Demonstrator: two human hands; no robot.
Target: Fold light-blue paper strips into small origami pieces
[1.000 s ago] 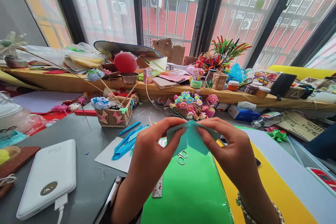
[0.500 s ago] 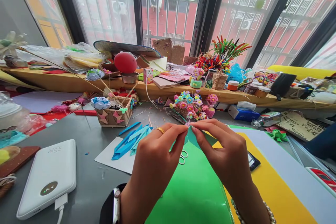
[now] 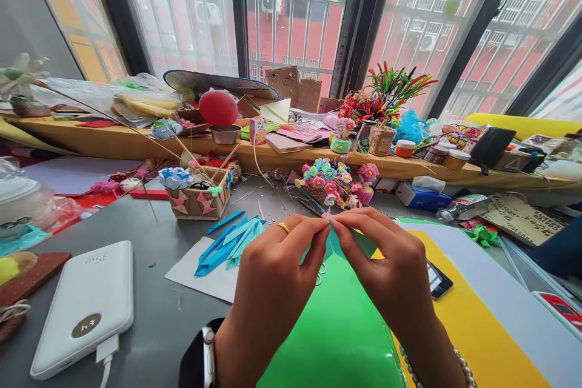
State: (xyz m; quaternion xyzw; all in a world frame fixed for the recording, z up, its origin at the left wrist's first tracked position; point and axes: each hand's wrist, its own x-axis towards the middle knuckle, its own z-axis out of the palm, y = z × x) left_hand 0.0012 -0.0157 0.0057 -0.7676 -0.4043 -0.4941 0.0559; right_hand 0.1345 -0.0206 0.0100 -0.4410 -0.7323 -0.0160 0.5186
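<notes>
Both hands meet over a green glossy sheet, pinching a piece of teal paper at its top point. My left hand has thumb and fingertips closed on the paper's left side. From the other side, my right hand grips it between thumb and fingers. Much of the paper is hidden behind the hands. Partly covered beneath them are the ring handles of a pair of scissors. Folded blue paper strips lie on a white sheet left of my left hand.
A white power bank with a cable lies at left. Behind stand a decorated cardboard box and a bunch of small flowers. A phone rests on yellow paper at right. A cluttered shelf runs along the windows.
My left hand has shifted slightly right, covering more of the scissors' handles. The pinch on the teal paper stays much the same, and the view has moved a little.
</notes>
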